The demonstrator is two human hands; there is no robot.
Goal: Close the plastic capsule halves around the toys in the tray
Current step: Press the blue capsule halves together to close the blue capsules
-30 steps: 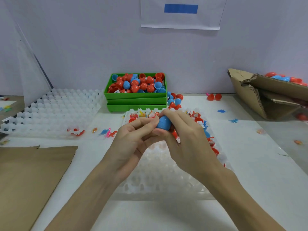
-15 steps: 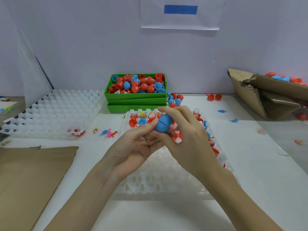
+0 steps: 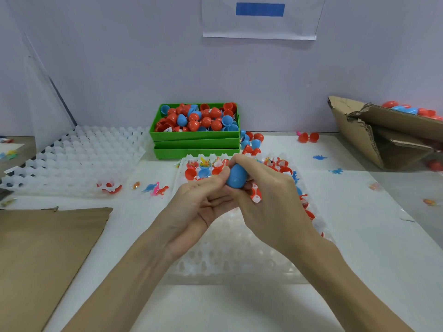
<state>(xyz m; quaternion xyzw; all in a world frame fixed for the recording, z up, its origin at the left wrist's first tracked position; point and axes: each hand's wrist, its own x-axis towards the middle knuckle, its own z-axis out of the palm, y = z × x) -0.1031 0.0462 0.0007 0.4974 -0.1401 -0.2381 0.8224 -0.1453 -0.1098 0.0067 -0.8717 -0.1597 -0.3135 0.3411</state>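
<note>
A blue plastic capsule (image 3: 236, 176), both halves together, is held above the white cell tray (image 3: 230, 257). My right hand (image 3: 268, 200) wraps its fingers over the capsule's top and right side. My left hand (image 3: 201, 204) presses its thumb against the capsule's left side, palm up underneath. The tray's far cells hold open red and blue capsule halves (image 3: 195, 172) with small toys in them; my hands hide the tray's middle.
Stacked green bins (image 3: 195, 142) full of red and blue capsule halves stand behind the tray. A second white cell tray (image 3: 72, 161) lies at left, cardboard sheet (image 3: 43, 255) at front left, torn cardboard box (image 3: 383, 137) at right. Small toy dinosaurs (image 3: 155, 188) lie loose on the table.
The capsule has come out from between my fingers into fuller view and tilted upright. My left fingers have dropped below it, leaving the thumb on its side.
</note>
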